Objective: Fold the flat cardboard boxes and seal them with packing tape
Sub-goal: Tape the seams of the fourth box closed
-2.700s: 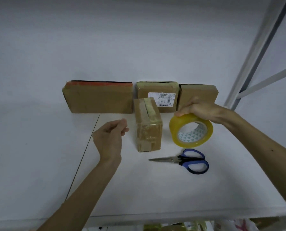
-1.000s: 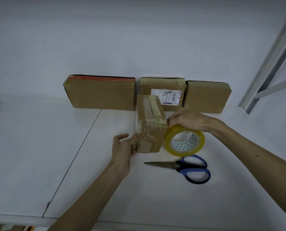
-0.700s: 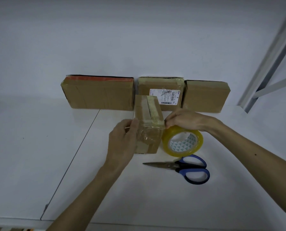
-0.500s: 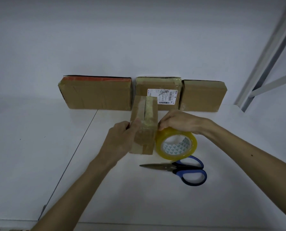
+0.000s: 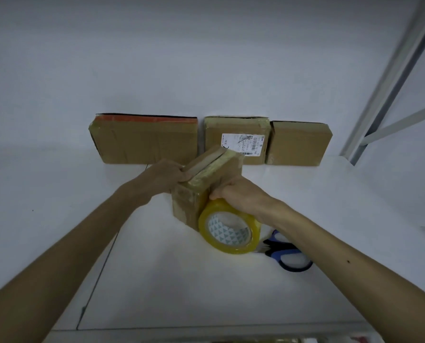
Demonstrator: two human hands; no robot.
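A small brown cardboard box [image 5: 201, 186] stands on the white table [image 5: 157, 280], turned at an angle, with old tape on its top flaps. My left hand [image 5: 165, 175] grips its upper left edge, fingers over the top flap. My right hand [image 5: 238, 195] holds the yellow packing tape roll [image 5: 228, 230] by its top, pressed against the box's right near corner. The roll stands on edge on the table.
Three sealed cardboard boxes lean against the back wall: a wide one with a red edge [image 5: 144, 139], one with a shipping label [image 5: 236, 139], a smaller one [image 5: 298, 143]. Blue-handled scissors [image 5: 288, 253] lie behind my right forearm. A metal frame [image 5: 389, 78] rises at right.
My left hand moved from open beside the box to gripping it, and the box has turned to an angle. My right hand brought the tape roll left against the box.
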